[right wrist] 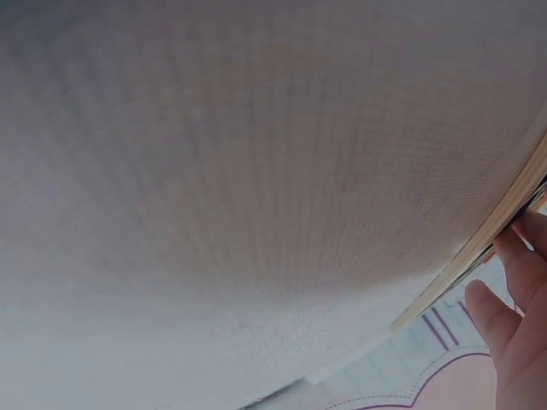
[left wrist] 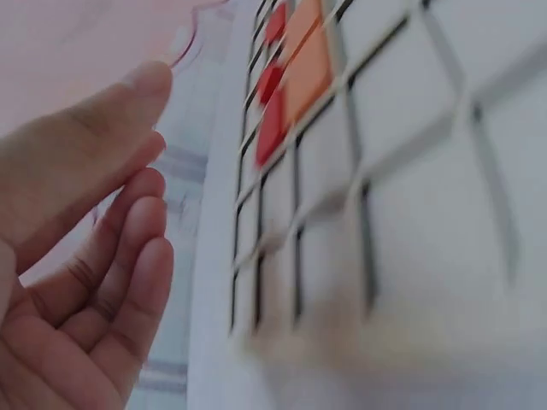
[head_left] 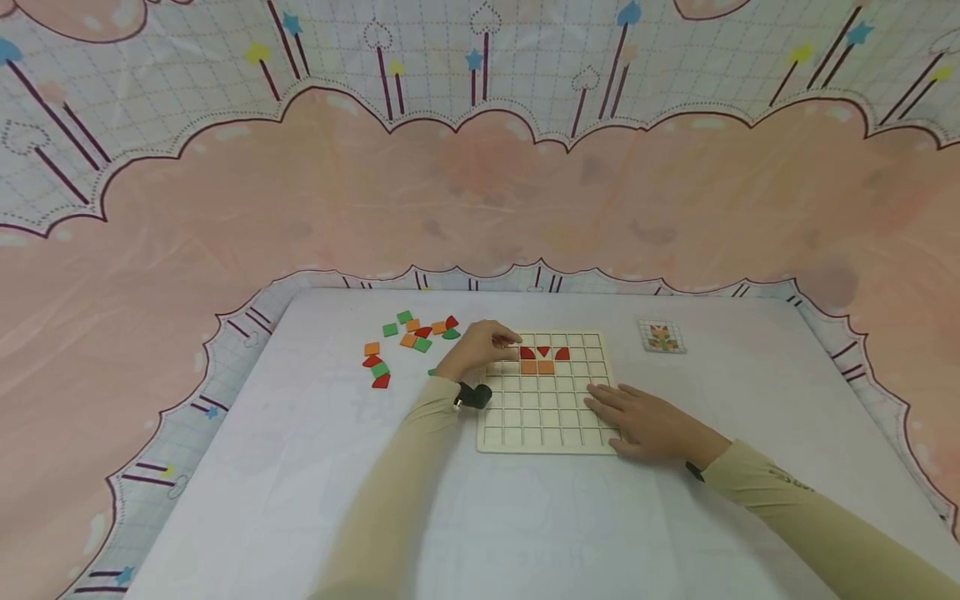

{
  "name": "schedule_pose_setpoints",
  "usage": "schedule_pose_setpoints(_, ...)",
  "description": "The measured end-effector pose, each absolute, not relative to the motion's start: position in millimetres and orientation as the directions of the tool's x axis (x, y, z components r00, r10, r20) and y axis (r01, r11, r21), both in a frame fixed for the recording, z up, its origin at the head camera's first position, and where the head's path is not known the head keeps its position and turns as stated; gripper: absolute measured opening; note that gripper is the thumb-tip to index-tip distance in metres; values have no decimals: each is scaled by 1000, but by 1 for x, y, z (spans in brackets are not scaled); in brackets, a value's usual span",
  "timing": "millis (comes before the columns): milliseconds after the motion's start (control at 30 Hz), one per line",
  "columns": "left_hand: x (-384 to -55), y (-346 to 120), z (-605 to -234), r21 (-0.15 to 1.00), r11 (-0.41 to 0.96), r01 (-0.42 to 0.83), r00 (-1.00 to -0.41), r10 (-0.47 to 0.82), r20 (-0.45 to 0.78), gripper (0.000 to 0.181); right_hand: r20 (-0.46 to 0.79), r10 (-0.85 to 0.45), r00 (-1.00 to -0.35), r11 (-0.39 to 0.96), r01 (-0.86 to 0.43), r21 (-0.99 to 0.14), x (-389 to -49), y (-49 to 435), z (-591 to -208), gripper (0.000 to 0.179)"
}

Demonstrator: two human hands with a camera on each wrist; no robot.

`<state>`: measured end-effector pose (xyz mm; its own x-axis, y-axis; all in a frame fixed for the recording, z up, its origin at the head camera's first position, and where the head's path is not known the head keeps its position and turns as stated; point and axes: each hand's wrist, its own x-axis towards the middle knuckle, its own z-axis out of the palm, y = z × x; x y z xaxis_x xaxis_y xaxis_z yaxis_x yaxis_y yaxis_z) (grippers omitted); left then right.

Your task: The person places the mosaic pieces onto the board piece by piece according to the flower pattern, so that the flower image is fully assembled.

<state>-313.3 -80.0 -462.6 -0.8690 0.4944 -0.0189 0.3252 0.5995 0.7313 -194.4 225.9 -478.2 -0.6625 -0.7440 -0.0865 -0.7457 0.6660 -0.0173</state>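
A beige grid board [head_left: 513,421] lies on the white table. In one of its upper rows sit a red rounded piece [head_left: 527,353], a red triangle [head_left: 543,352] and another red rounded piece [head_left: 562,354]. Two orange squares [head_left: 546,367] fill cells directly below. My left hand [head_left: 483,343] hovers at the board's upper left, its fingers loosely bent towards the thumb. The left wrist view shows nothing between thumb [left wrist: 141,98] and fingers. With fingers extended, my right hand [head_left: 648,421] rests on the board's right edge; the right wrist view catches its fingertips at the wooden side [right wrist: 461,256].
Loose red, orange and green pieces [head_left: 408,340] are scattered left of the board, one green piece partly behind the left wrist. A small patterned card [head_left: 662,337] lies at the back right. A cloud-print cloth [head_left: 480,200] hangs behind the table.
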Motion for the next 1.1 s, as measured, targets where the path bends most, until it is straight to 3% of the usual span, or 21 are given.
schedule_pose_setpoints(233, -325, -135, -449, 720, 629, 294, -911, 413, 12, 33, -91, -742, -664, 667, -745, -5, -194, 226, -478, 63)
schedule_pose_setpoints(567, -331, -196, -444, 662, 732, 162, -941, 317, -120, 38, -84, -739, -669, 671, -741, -7, -193, 225, -479, 63)
schedule_pose_setpoints(1100, -335, -236, -450, 570, 811, 136, -940, 288, -185, 40, -70, -746, -662, 664, -748, 10, -193, 225, -478, 62)
